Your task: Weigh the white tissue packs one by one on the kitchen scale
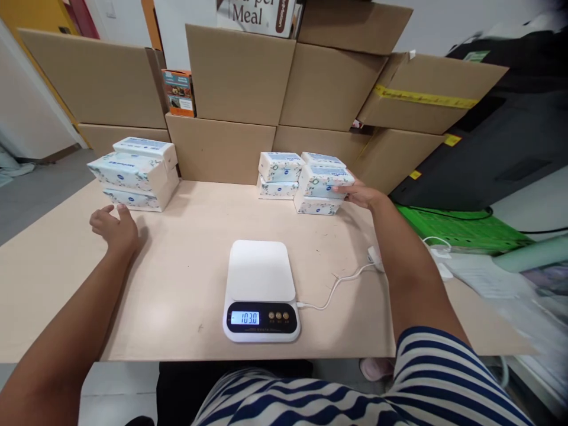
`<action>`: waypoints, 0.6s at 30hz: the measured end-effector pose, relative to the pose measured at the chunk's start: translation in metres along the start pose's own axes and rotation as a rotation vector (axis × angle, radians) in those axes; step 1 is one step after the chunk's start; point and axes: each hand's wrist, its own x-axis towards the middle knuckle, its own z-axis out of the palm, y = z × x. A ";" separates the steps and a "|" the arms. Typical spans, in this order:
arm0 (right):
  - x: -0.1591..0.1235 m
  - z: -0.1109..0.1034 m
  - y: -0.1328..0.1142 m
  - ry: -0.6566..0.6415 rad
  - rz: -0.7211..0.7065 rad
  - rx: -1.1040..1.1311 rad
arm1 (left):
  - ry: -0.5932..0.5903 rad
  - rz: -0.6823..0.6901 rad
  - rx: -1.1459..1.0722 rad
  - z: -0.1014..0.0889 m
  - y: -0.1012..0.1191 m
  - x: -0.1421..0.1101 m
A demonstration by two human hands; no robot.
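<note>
My right hand (364, 194) grips the right end of a white tissue pack (323, 181), with the thumb on its front and the other fingers hidden behind. That pack rests on another in a group of stacked tissue packs at the back of the table. My left hand (116, 229) is just in front of the left stack of tissue packs (128, 170), its fingers partly bent and apart, with nothing in them. Between my arms lies a white digital scale (261, 269) with a bare plate. Its lit display (245, 318) seems to read -103.0.
Cardboard boxes (222, 151) form a wall along the back of the table (186, 260). A small orange box (179, 93) sits among them. From the scale, a white cable (331, 296) runs right. A green crate (461, 228) stands beyond my right arm.
</note>
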 end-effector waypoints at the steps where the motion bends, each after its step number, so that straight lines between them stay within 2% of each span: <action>1: -0.001 -0.001 0.000 -0.012 0.006 -0.007 | -0.001 -0.001 0.009 0.001 0.000 0.001; 6: 0.001 0.002 -0.005 0.005 0.044 -0.073 | -0.012 0.009 0.038 0.002 -0.002 0.005; 11: 0.000 0.018 -0.013 0.080 -0.002 -0.106 | -0.010 0.018 0.066 0.004 -0.004 0.007; 14: -0.004 0.023 -0.025 0.200 -0.104 -0.106 | -0.020 -0.004 0.057 0.004 -0.002 0.005; 18: -0.010 0.008 -0.046 0.310 -0.268 -0.094 | -0.029 0.008 0.066 0.004 0.001 0.001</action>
